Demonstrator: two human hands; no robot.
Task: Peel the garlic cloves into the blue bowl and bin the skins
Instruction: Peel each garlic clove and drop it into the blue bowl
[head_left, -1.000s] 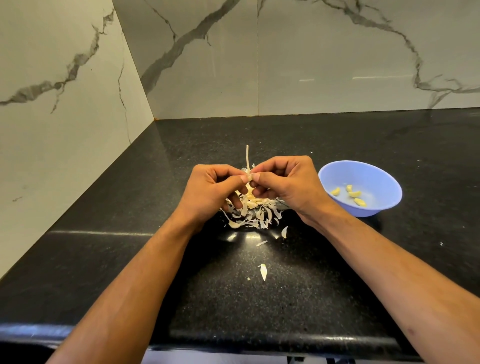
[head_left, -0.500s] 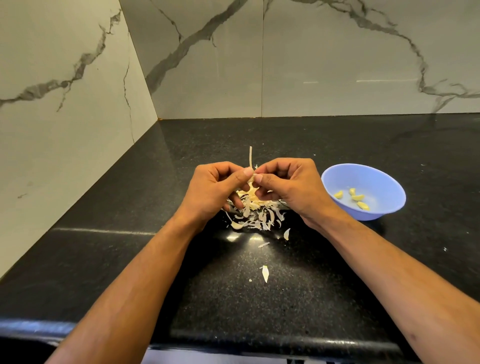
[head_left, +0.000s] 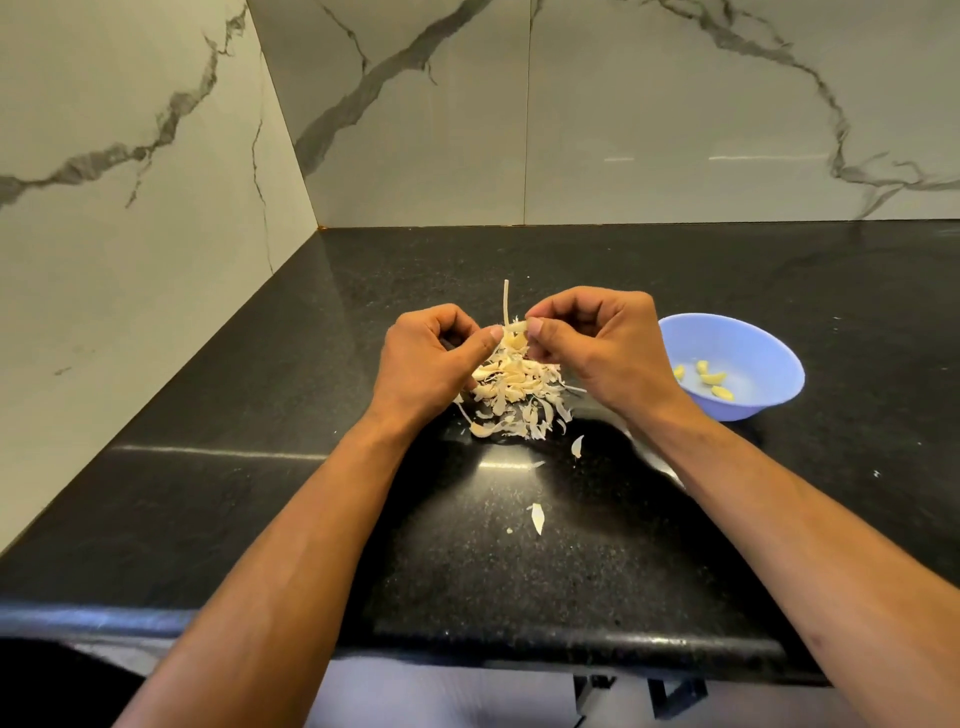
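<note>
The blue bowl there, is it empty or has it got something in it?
Not empty. The blue bowl stands upright on the black counter, with a few peeled garlic cloves lying on its bottom; most of it is bare.

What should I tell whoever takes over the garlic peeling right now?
Left hand and right hand: both pinch one garlic clove, held above the pile, part-way through peeling.
Pile of skins: on the black counter under the hands, with a thin stalk standing up behind it; stray skins lie nearer the counter's front edge.
Blue bowl: to the right, holding a few peeled cloves.
Done: a few cloves peeled.
Left: finish this clove, drop it in the bowl, check the pile for more, bin all skins. No bin in view.
</note>
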